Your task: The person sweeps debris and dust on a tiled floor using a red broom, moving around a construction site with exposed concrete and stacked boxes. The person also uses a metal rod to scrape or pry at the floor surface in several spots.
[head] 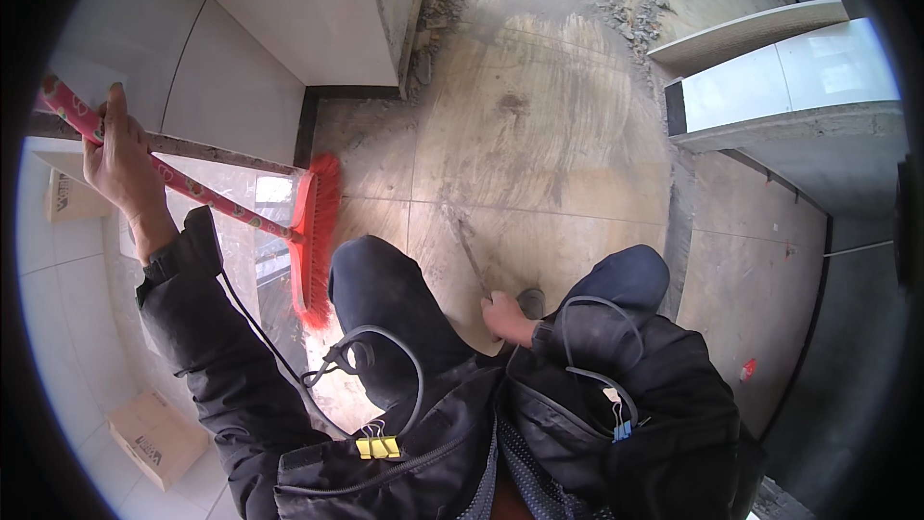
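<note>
At the left, my left hand (126,159) is closed round the pink patterned handle of a broom (209,195). The broom's red bristle head (315,238) stands beside my left knee, at the lower end of the handle. Low in the middle, between my knees, my right hand (504,316) grips the end of a thin, dusty rod-like tool (469,249), whose far end reaches down to the tiled floor (534,166). The exact kind of this tool cannot be told. Dust streaks cover the floor before me.
Rubble (642,22) and debris lie at the far end of the floor. A tiled wall corner (310,22) juts in at the upper left, a white tiled ledge (787,79) at the right. Cardboard boxes (159,433) stand at the left.
</note>
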Motion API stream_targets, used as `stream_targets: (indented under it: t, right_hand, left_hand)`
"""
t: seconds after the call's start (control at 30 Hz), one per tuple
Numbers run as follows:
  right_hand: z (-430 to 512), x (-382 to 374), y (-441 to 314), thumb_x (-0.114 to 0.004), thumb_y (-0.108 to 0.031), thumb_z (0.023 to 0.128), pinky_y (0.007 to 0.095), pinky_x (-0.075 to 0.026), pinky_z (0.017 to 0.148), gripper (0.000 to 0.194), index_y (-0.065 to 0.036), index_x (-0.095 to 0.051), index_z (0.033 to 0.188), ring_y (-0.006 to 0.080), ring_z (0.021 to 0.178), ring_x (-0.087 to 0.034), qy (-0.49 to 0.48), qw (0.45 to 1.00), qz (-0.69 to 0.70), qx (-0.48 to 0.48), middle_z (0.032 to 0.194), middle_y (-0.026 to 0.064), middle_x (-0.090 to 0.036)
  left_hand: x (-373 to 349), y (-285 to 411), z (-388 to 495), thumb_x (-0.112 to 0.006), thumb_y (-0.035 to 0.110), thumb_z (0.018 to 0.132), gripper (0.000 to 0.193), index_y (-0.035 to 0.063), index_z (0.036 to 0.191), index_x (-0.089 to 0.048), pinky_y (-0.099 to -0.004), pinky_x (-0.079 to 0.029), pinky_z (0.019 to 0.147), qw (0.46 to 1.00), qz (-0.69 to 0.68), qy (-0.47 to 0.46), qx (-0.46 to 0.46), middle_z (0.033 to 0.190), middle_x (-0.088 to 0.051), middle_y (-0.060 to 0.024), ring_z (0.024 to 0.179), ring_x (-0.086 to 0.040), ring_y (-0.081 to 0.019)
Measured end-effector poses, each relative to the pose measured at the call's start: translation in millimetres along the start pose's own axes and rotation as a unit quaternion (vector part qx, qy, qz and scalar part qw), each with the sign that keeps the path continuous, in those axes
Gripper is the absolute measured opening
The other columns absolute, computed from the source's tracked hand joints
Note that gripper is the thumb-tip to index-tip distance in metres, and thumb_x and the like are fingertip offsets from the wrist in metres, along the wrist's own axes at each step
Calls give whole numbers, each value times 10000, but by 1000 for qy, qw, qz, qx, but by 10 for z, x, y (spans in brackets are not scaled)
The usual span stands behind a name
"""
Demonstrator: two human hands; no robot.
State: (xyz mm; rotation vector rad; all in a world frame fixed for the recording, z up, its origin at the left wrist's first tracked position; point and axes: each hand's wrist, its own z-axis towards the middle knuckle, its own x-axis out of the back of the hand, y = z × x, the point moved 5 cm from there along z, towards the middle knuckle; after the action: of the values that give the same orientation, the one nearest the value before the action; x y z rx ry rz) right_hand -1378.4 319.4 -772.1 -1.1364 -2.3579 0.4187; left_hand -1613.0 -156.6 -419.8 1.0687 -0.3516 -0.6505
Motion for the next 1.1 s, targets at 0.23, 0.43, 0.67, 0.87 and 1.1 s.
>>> stream_targets:
  t: [0.23, 0.43, 0.67, 0.87, 1.1]
  right_hand:
    - [561, 112, -271, -509, -279, 993, 486, -534, 536, 385, 81, -624, 1061, 378, 656, -701, 43, 978, 204, -12, 902, 257, -695]
    - [136, -112, -168, -509, -276, 1000, 488, -515, 497, 415, 113, -599, 1113, 363, 572, -674, -18, 990, 120, -78, 851, 282, -674]
    - [185, -127, -198, -525, -239, 959, 491, -473, 459, 386, 122, -585, 1081, 373, 532, -630, 5, 987, 159, -15, 724, 253, -619]
    - [62, -91, -108, -498, -231, 953, 503, -472, 461, 381, 126, -597, 1039, 381, 556, -638, 53, 988, 137, -44, 720, 259, -621]
    - [18, -123, -196, -483, -241, 962, 499, -487, 457, 402, 132, -604, 1054, 370, 520, -649, 46, 988, 144, -35, 751, 271, -652]
  left_hand:
    - [-20, 33, -3, -756, 156, 926, 178, 90, 852, -609, -207, -251, 465, 1000, 13, -7, -14, 591, -437, 68, 491, -369, -9]
    - [-29, 46, -20, -755, 159, 926, 217, 105, 805, -583, -208, -234, 465, 1000, 6, -9, -10, 589, -421, 74, 492, -351, -5]
    - [-49, 58, -31, -763, 161, 919, 223, 107, 802, -581, -208, -228, 463, 1000, -4, -9, -4, 584, -416, 79, 487, -347, -4]
    - [-48, 66, -40, -767, 171, 917, 218, 106, 811, -588, -208, -227, 464, 1000, -1, -6, 1, 586, -420, 79, 489, -346, -4]
    - [-32, 13, -10, -768, 175, 916, 206, 104, 829, -595, -204, -237, 462, 1000, -14, -8, 12, 586, -425, 77, 490, -357, -4]
